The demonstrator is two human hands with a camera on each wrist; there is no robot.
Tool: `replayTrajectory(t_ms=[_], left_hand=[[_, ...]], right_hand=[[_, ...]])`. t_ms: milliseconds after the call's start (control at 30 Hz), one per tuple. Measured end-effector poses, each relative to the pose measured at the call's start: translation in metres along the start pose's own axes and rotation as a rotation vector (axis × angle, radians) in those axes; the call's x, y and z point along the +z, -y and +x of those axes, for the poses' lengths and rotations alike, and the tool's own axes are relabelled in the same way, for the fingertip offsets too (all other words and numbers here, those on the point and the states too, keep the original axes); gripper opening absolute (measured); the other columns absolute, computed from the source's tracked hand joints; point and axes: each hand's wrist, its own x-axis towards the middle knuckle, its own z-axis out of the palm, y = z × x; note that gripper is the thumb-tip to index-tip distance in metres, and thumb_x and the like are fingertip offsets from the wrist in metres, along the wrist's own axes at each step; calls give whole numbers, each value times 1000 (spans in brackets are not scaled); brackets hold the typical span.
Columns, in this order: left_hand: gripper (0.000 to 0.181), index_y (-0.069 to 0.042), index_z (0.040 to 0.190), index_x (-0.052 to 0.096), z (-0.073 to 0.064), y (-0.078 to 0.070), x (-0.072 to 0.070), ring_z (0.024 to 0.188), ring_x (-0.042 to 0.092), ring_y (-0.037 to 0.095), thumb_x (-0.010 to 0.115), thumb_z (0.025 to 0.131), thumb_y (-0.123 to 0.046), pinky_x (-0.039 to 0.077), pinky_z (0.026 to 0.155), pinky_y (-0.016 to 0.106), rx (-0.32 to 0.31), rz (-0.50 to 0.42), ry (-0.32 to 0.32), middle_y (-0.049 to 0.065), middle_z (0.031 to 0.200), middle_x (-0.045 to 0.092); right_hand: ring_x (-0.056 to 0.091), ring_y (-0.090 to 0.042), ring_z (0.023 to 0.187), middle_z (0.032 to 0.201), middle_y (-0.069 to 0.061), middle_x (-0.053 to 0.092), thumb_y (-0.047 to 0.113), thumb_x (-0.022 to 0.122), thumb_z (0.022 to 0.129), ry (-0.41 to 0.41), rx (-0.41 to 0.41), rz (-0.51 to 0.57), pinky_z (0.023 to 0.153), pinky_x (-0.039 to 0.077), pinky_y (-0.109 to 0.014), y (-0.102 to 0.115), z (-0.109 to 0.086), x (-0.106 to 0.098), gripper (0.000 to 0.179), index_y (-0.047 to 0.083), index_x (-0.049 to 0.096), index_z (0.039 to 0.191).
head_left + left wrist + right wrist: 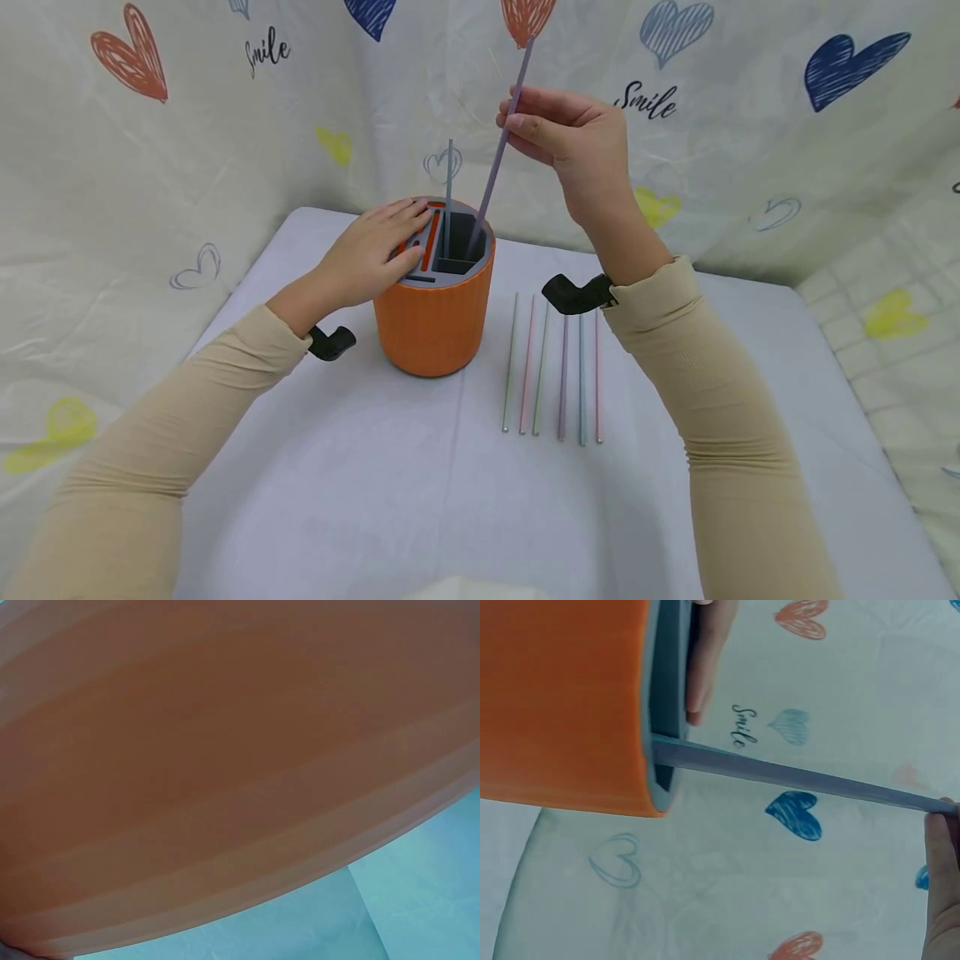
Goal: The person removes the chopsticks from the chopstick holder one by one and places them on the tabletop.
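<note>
An orange round desk organizer (431, 333) with a grey divided top stands on the table. My left hand (371, 248) rests across the left of its top, fingers extended. High to the right, my right hand (577, 142) pinches a thin purple straw-like stick (493, 171) between thumb and fingers. The stick leans, its lower end inside the large right compartment; the right wrist view shows this stick (795, 778) entering past the rim. A light blue stick (449, 179) stands upright in that compartment. The organizer's side (225, 750) fills most of the left wrist view.
Several thin green, pink, purple and blue sticks (563, 375) lie side by side on the white-covered table (375, 467), right of the organizer. A cloth backdrop (247, 150) with printed hearts hangs behind the table and along its sides.
</note>
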Motion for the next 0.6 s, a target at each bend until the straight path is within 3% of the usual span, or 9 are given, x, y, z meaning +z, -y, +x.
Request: replayTrajectory(t_ms=[233, 400, 500, 600], left_hand=[[55, -10, 146, 30, 1, 0, 0, 143, 16, 22, 38, 97, -36, 12, 118, 40, -5, 9, 4, 5, 153, 25], [56, -9, 146, 30, 2, -2, -2, 143, 17, 22, 38, 97, -36, 12, 118, 41, 4, 5, 2, 5, 153, 25], [56, -9, 146, 30, 2, -3, -2, 143, 16, 22, 38, 97, -36, 12, 118, 42, 9, 0, -3, 5, 153, 25], [56, -9, 146, 30, 2, -3, -2, 143, 16, 22, 38, 97, -36, 12, 118, 41, 14, -2, -13, 4, 153, 25]], right_hand=[[69, -29, 83, 86, -19, 69, -11, 71, 72, -57, -175, 146, 85, 53, -36, 40, -16, -2, 27, -11, 68, 99], [68, -32, 79, 85, -24, 68, -14, 72, 68, -176, -292, 205, 80, 54, -36, 66, -30, -14, 29, -14, 67, 97], [68, -33, 77, 84, -26, 67, -16, 73, 66, -249, -323, 228, 78, 55, -36, 75, -36, -27, 32, -16, 66, 97], [67, -34, 76, 84, -26, 66, -17, 72, 65, -290, -293, 237, 78, 54, -37, 78, -38, -42, 34, -16, 65, 99]])
